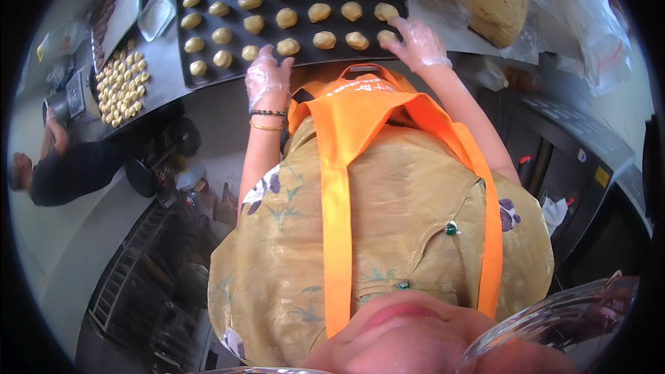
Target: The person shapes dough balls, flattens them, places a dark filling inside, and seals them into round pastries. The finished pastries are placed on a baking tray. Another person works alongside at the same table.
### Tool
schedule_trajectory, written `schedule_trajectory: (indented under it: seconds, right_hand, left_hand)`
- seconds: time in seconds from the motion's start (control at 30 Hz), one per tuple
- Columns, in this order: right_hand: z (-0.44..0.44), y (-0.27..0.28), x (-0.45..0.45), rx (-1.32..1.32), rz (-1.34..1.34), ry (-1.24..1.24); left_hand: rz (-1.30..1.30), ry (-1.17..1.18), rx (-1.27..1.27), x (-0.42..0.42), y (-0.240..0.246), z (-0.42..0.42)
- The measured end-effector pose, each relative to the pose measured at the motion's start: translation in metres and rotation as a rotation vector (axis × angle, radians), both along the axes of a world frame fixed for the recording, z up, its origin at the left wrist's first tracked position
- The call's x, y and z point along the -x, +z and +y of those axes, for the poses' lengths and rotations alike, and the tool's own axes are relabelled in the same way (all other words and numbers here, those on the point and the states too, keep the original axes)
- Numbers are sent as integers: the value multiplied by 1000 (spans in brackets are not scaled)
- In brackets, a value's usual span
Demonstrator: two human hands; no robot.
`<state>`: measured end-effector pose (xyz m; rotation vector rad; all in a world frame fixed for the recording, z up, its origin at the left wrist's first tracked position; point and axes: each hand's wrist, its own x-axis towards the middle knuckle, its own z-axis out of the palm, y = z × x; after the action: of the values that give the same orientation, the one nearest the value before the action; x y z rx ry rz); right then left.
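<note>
A black baking tray point(236, 19) lies before me, set with rows of pale dough balls point(286, 18). My left hand point(267, 77), in a clear plastic glove, is at the tray's front edge. Its fingertips are beside a dough ball point(250, 53) in the front row, and the thumb stands apart. At the tray's right front corner is my right hand point(420, 44), gloved the same way. Its thumb and a finger lie about the corner dough ball point(386, 37), with the finger close to the ball behind. Whether they grip it I cannot tell.
Small dough pieces point(123, 88) lie on the table at the left, near a white plastic tray point(157, 15) and a tray of dark brown pieces point(111, 15). A large dough mass point(493, 8) in plastic sits at the right. Another person point(72, 174) is at the far left.
</note>
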<state>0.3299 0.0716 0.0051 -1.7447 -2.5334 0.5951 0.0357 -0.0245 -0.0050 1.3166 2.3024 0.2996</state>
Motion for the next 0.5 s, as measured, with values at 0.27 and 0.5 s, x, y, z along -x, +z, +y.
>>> schedule_trajectory:
  seconds: [0.27,0.5]
  right_hand:
    - [-3,-32,5,67,-44,166]
    - [2,-38,2,116,98,196]
  left_hand:
    - [-14,-259,-252,6,-61,10]
    - [61,-296,-132,5,-44,16]
